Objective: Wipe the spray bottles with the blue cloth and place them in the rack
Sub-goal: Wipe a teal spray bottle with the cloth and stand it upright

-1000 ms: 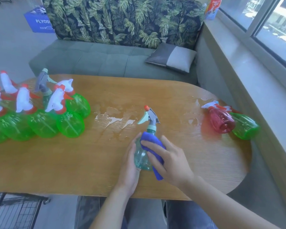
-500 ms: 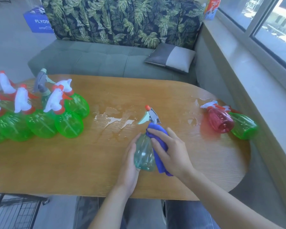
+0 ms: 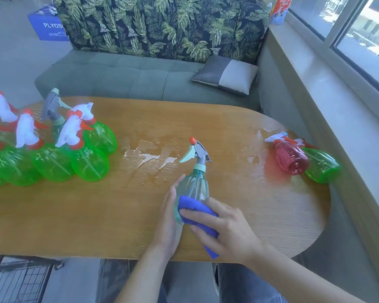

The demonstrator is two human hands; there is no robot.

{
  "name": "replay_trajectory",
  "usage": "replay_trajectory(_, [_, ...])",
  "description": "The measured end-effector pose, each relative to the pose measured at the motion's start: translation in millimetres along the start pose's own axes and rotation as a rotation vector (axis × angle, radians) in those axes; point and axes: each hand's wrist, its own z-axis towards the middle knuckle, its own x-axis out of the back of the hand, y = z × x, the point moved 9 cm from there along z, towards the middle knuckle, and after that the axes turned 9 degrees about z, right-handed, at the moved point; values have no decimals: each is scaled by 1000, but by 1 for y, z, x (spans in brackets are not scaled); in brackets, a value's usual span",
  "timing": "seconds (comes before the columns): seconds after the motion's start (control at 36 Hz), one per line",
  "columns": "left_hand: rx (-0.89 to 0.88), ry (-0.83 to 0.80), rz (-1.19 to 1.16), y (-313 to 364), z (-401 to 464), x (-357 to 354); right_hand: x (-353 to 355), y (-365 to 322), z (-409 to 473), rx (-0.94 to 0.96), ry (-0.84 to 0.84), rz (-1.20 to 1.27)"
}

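Nearest us, a wire rack (image 3: 20, 281) sits below the desk (image 3: 74, 215) edge. Our right hand (image 3: 225, 228) has its grip clenched on the blue cloth (image 3: 197, 212), pressing it on the lower body of the teal spray bottle (image 3: 194, 184), which stands upright mid-desk. Our left hand (image 3: 167, 217) lies flat against its side, fingers straight. We judge the bottle light, thin plastic, slippery when wet and easily tipped; best taken at the neck under the trigger. Spilled water (image 3: 151, 158) lies beyond. Count: one teal; one red bottle (image 3: 291, 158) and one green bottle (image 3: 322, 167) lying at right; about six green bottles (image 3: 90, 162) plus one grey-headed bottle (image 3: 52, 106) at left.
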Motion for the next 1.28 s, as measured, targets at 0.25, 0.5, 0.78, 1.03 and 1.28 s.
replay_trajectory(0.25, [-24, -29, -28, 3, 1, -3, 21, 54, 0, -560, 321, 309])
replay_trajectory(0.5, [-27, -31, -41, -4, 3, -6, 24, 59, 0, -591, 377, 329])
replay_trajectory(0.78, [-43, -7, 77, -10, 8, -1, 1, 14, -4, -160, 116, -24])
replay_trajectory(1.03, [-38, -18, 69, -5, 1, -5, 15, 11, -5, -157, 103, 5])
replay_trajectory(1.28, [-98, -24, 94, -3, 2, -7, 49, 41, 23, -330, 262, -56])
